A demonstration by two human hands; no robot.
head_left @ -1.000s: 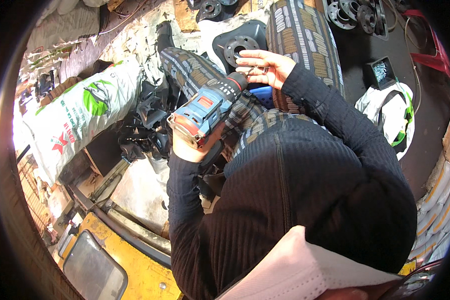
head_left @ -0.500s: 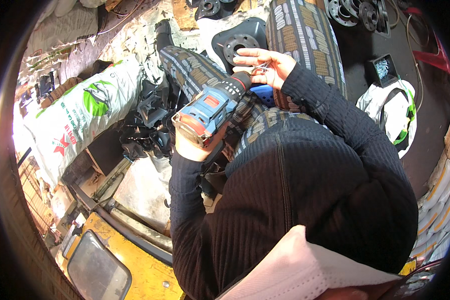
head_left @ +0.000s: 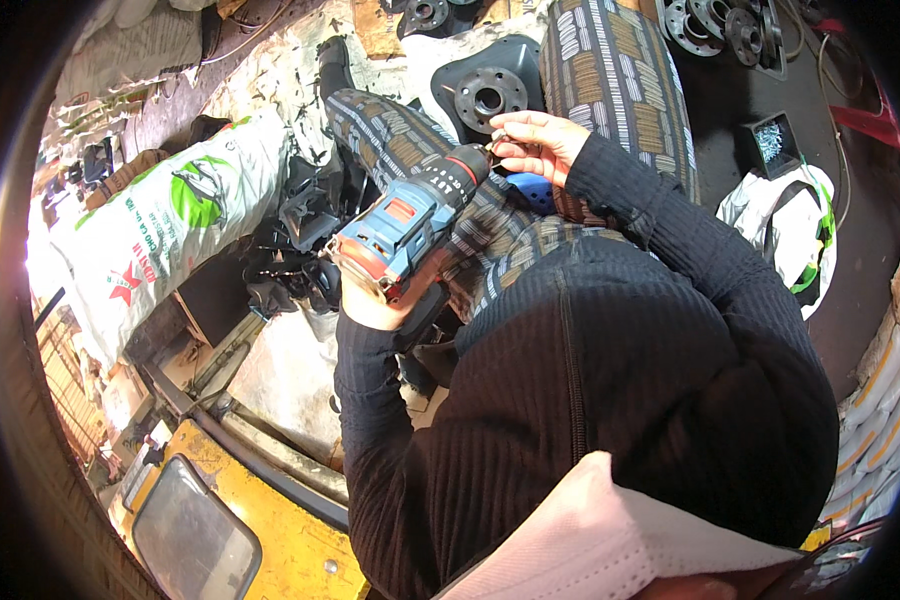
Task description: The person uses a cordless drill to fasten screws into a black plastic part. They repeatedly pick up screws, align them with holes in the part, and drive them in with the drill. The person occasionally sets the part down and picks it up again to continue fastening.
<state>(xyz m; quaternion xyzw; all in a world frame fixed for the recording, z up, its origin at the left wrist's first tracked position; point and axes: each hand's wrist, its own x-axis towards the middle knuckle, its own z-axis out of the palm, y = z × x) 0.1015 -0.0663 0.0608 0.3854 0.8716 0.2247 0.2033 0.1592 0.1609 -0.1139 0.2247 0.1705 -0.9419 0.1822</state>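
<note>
My left hand (head_left: 372, 306) is wrapped round the grip of a blue and black cordless drill (head_left: 402, 225) with a red ring near its chuck. The drill tilts up to the right, its tip close to my right fingers. With bent fingers, my right hand (head_left: 544, 146) pinches a small metal screw (head_left: 497, 140) at the drill's tip; whether more lie in the palm is hidden. Just beyond sits a black square-based part with a round grey drilled flange (head_left: 488, 97), between my patterned trouser legs (head_left: 615, 80). A blue plastic piece (head_left: 532, 192) shows beneath my right hand.
A small black box of screws (head_left: 770, 143) stands at the right, above a white bag (head_left: 802, 225). More round flanges (head_left: 695, 25) lie at the upper right. Black plastic parts (head_left: 305, 215) are heaped beside a large white sack (head_left: 175, 215). A yellow machine (head_left: 295, 530) is at lower left.
The drill has shifted slightly left and down. My right fingers have drawn in from a spread hold on several screws to a pinch at the drill's tip.
</note>
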